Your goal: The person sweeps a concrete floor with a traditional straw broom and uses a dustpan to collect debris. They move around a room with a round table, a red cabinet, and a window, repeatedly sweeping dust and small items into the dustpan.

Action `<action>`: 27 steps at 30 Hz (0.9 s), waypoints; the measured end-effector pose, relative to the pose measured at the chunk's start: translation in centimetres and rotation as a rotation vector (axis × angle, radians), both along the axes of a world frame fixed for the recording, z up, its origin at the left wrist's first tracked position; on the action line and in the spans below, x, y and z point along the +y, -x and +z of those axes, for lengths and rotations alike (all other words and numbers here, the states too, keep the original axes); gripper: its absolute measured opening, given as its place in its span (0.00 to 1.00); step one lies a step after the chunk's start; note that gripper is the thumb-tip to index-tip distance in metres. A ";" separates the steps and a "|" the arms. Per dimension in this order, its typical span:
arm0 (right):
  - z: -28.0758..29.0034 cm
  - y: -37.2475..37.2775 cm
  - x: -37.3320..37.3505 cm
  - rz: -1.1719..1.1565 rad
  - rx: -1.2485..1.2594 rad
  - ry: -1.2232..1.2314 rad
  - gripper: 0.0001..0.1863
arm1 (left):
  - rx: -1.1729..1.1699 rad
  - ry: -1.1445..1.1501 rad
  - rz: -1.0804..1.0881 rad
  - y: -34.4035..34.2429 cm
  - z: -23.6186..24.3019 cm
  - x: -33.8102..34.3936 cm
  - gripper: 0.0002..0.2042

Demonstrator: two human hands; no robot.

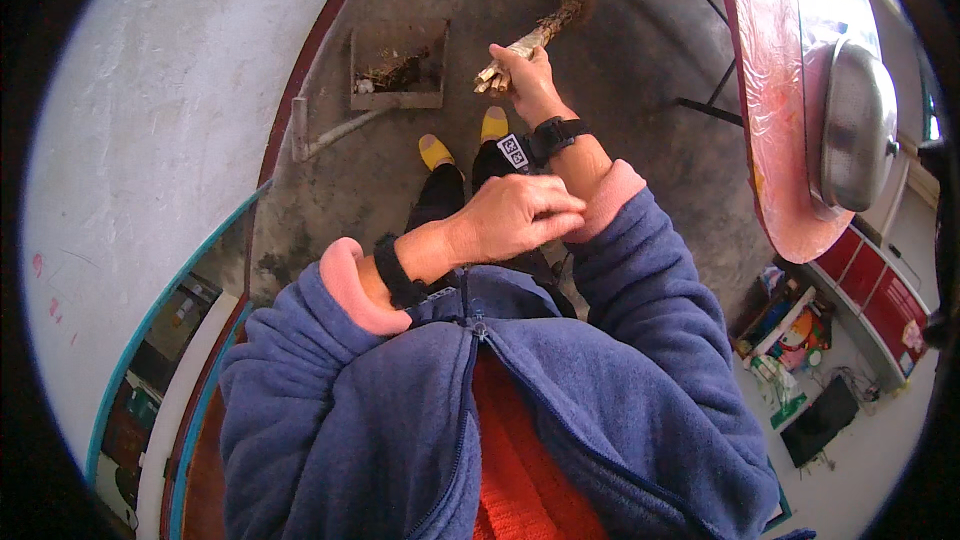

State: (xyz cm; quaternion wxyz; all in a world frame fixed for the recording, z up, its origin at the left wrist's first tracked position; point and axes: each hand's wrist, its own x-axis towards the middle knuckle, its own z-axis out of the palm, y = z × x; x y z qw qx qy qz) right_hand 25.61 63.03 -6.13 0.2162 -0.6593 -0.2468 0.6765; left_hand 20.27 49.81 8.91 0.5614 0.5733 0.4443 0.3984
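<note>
Right hand (532,82) gripping broom (550,28) at 12 o'clock — best held steady; left hand (505,215) at right cuff (614,200) — can't tell its grip.

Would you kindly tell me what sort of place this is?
Probably a home's living area: a pink-covered table bears domed metal cookware, a dustpan holding debris sits on the grey floor, and the right hand grips a straw broom.
</note>
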 end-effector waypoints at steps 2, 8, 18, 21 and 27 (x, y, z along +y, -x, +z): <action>-0.5 -0.1 -0.3 0.016 0.010 -0.050 0.23 | 0.073 0.026 0.178 0.2 -0.7 0.4 0.06; -1.7 -1.1 -1.0 0.171 0.002 0.001 0.48 | 0.428 0.228 0.304 1.1 -2.9 2.2 0.15; -3.5 -1.5 -3.5 0.437 -0.382 -0.097 0.54 | 0.193 0.407 -0.115 1.0 -5.0 2.1 0.32; -3.2 -1.8 -4.0 0.449 -0.374 -0.114 0.53 | 0.037 0.392 -0.151 0.9 -5.6 2.1 0.35; -2.5 -2.1 -4.3 0.496 -0.391 -0.104 0.53 | -0.175 0.468 -0.211 0.7 -5.7 2.4 0.35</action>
